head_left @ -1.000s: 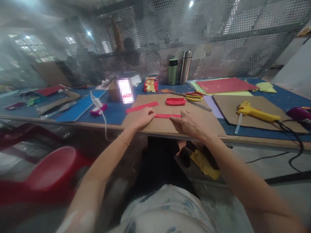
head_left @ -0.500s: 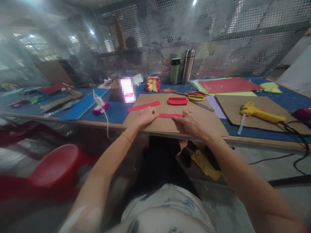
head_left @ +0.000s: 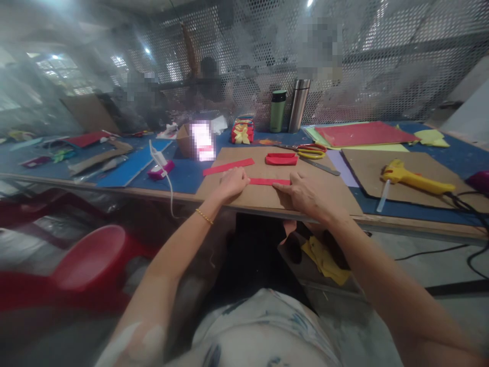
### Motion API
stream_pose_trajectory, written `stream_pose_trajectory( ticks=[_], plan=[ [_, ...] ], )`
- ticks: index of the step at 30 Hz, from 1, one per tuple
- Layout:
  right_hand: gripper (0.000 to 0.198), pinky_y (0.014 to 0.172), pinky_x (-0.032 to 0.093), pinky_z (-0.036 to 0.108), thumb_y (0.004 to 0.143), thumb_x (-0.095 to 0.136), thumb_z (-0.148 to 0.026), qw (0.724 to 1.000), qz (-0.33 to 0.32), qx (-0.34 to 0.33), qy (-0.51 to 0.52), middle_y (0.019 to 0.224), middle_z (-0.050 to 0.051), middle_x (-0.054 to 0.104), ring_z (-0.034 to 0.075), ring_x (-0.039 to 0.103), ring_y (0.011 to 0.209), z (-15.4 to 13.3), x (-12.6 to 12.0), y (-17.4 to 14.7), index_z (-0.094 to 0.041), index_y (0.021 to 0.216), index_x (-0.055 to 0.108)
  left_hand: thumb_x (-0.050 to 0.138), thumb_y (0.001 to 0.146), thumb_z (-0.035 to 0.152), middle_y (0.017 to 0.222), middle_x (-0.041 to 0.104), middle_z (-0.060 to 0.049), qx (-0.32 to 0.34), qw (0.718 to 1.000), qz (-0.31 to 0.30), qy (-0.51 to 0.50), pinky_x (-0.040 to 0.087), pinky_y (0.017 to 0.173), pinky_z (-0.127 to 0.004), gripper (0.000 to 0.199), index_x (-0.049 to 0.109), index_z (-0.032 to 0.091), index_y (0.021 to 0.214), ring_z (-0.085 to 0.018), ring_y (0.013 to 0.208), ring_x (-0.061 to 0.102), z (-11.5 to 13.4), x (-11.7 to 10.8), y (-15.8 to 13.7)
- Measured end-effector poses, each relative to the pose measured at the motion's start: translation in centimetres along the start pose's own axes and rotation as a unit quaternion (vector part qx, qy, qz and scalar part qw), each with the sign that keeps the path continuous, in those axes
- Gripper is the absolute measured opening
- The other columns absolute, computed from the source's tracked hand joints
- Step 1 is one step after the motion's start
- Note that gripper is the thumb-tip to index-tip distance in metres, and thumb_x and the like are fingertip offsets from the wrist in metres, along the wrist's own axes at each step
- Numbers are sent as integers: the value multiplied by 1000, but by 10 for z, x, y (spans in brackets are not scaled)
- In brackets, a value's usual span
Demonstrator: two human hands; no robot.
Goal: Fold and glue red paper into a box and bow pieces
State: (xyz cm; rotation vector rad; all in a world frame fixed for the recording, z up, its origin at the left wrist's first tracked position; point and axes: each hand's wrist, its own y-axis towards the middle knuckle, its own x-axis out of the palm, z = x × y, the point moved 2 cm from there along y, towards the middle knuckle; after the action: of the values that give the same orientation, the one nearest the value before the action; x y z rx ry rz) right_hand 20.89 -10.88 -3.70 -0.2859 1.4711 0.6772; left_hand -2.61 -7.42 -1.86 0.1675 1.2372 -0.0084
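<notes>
A narrow red strip (head_left: 263, 181), which looks like paper or felt, lies across the cardboard sheet (head_left: 248, 198) between my hands. My left hand (head_left: 234, 182) is closed on the strip's left end, fingers curled. At the other end, my right hand (head_left: 303, 192) grips the strip, its index finger pointing along it. Another red strip (head_left: 228, 166) rests slantwise just beyond my left hand. Farther back on the cardboard sits a folded red piece (head_left: 281, 159), with yellow-handled scissors (head_left: 311, 154) and a grey metal blade or ruler (head_left: 321, 165) to its right.
A yellow glue gun (head_left: 416, 178) lies on cardboard at the right, its cord trailing off the table. Behind stand a green flask (head_left: 277, 112) and a steel bottle (head_left: 299, 107). A small red box with a yellow bow (head_left: 242, 131) and a lit phone (head_left: 203, 140) are farther left.
The view has shifted slightly, so everything appears a little to the right. Both hands keep their hold on the red strip, with hardly any movement.
</notes>
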Motion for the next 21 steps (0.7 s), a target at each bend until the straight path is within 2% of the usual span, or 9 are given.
stream_pose_trajectory(
  ticks=[2, 5, 8, 11, 15, 18, 21],
  plan=[
    [54, 74, 29, 35, 106, 43, -16, 1000, -7, 3, 0, 104, 16, 58, 27, 47, 89, 0, 1, 1, -27, 153, 68, 58, 99, 19, 111, 74, -14, 11, 998, 42, 45, 48, 97, -48, 9, 66, 18, 103, -31, 104, 66, 2, 1, -5],
    [54, 74, 29, 35, 106, 44, -16, 1000, -12, 8, -2, 106, 17, 59, 28, 49, 93, 0, 0, 2, -27, 153, 68, 51, 100, 10, 126, 69, -20, 91, 980, 97, 146, 46, 97, -48, 23, 68, 16, 114, -33, 116, 63, 10, 4, -14],
    [55, 75, 30, 35, 106, 44, -15, 1000, -16, 7, -6, 106, 17, 60, 28, 49, 94, -1, -2, 2, -26, 154, 67, 43, 102, 5, 120, 70, -20, 202, 949, 91, 225, 44, 95, -46, 32, 72, 14, 112, -32, 115, 63, 19, 10, -22],
    [55, 75, 31, 35, 106, 44, -15, 1000, -19, 8, -7, 106, 17, 61, 27, 49, 93, -2, -3, 1, -27, 155, 66, 42, 106, 9, 110, 72, -18, 249, 932, 81, 252, 43, 94, -45, 34, 72, 14, 121, -31, 107, 65, 26, 15, -31],
    [54, 73, 31, 34, 106, 45, -17, 1000, -14, 8, -6, 107, 17, 61, 27, 49, 93, -2, -1, 1, -27, 154, 67, 45, 107, 14, 110, 74, -18, 211, 936, 93, 267, 42, 91, -44, 34, 73, 17, 126, -31, 104, 65, 40, 22, -45],
    [54, 73, 31, 34, 106, 45, -17, 1000, -14, 5, -4, 107, 16, 61, 27, 48, 93, -2, -1, 0, -27, 154, 66, 47, 105, 12, 111, 75, -20, 159, 943, 94, 278, 41, 90, -46, 36, 72, 15, 131, -33, 104, 64, 49, 26, -52],
    [54, 73, 30, 35, 105, 45, -16, 1000, -14, 8, 3, 107, 16, 61, 27, 47, 91, -2, -3, -1, -27, 153, 68, 48, 102, 10, 108, 76, -21, 144, 944, 99, 279, 40, 92, -48, 36, 74, 12, 127, -35, 107, 62, 48, 25, -57]
  ],
)
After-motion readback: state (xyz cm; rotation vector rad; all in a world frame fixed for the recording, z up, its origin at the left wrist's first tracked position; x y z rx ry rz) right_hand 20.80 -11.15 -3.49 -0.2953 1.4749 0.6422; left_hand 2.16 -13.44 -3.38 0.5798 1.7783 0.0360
